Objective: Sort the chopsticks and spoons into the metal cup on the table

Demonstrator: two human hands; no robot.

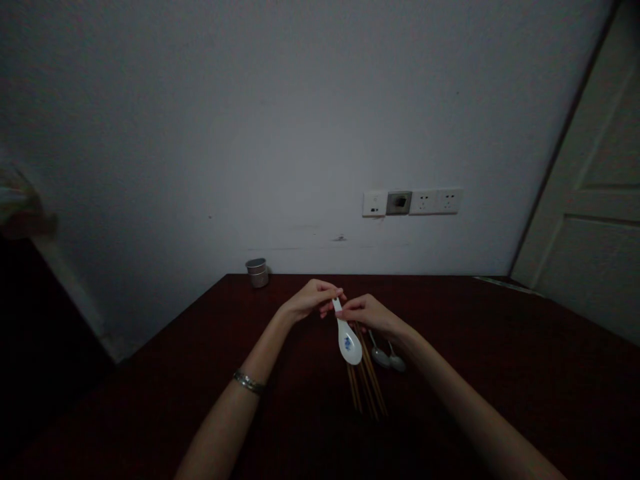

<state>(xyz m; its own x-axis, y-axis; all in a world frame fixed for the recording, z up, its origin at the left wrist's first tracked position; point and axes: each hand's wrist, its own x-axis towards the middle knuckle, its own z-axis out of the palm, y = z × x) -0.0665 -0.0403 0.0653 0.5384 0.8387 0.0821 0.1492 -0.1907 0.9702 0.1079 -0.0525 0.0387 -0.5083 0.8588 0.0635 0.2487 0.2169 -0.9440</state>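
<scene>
A white soup spoon (349, 344) with a blue pattern in its bowl is held up over the table, bowl toward me. My left hand (316, 298) pinches the far end of its handle. Lower on the same handle, the fingers of my right hand (371, 313) are closed. Below the spoon lie several brown wooden chopsticks (371, 383), their upper ends partly hidden by my right hand and the spoon. Two metal spoons (381, 358) rest just right of the chopsticks, their handles partly covered by my right hand.
A ribbed metal cup (258, 273) stands at the back left of the dark red table (200, 347). Behind the table is a pale wall with sockets (425, 202). A door (590, 187) is at the right, and a blurred object (23, 203) at the far left.
</scene>
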